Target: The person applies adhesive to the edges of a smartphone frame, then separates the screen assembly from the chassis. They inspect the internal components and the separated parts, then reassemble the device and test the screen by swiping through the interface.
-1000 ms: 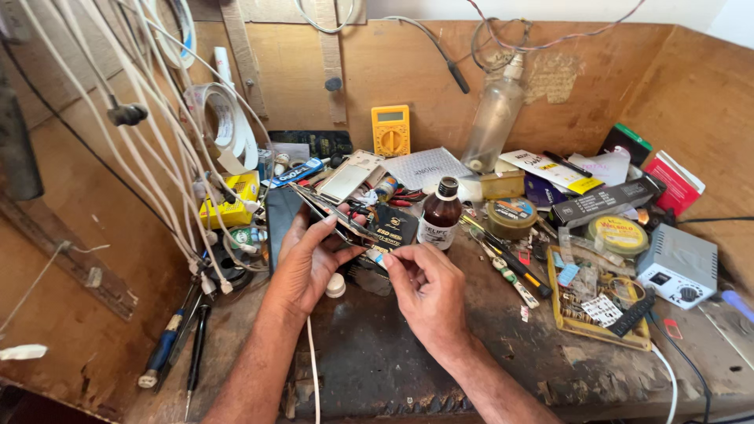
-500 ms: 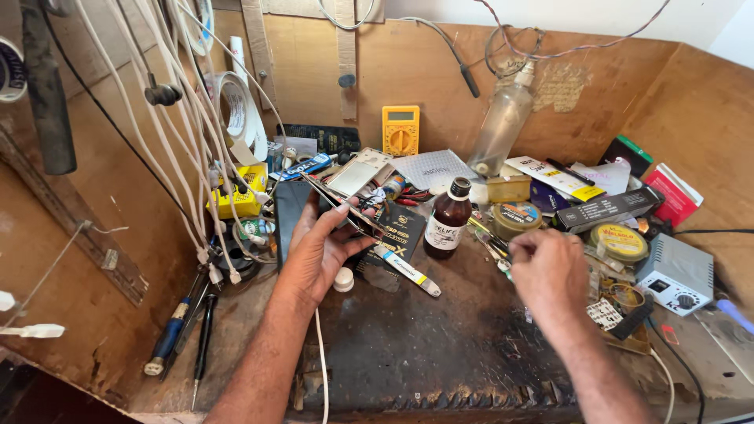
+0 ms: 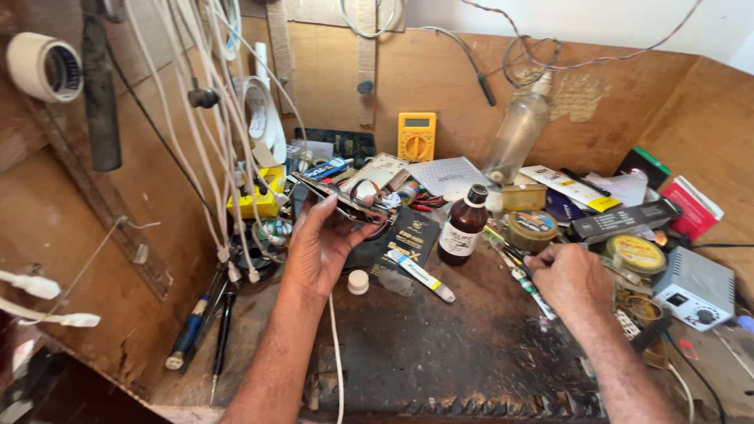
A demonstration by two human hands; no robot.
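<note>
Left hand [image 3: 318, 247] still grips the opened phone [image 3: 345, 202] edge-up at centre-left over the bench, while right hand [image 3: 572, 276] has left it, now curled on a thin tool [image 3: 522, 279] right of the brown bottle [image 3: 463, 224].

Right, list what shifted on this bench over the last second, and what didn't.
The right hand left the opened phone, swung out to the right and came down on the tools beside the round tins; whether its grip has closed on one is unclear. The small white tube it had been working with now lies on the bench. The left hand still holds the phone up. The brown bottle and yellow multimeter stayed put.
</note>
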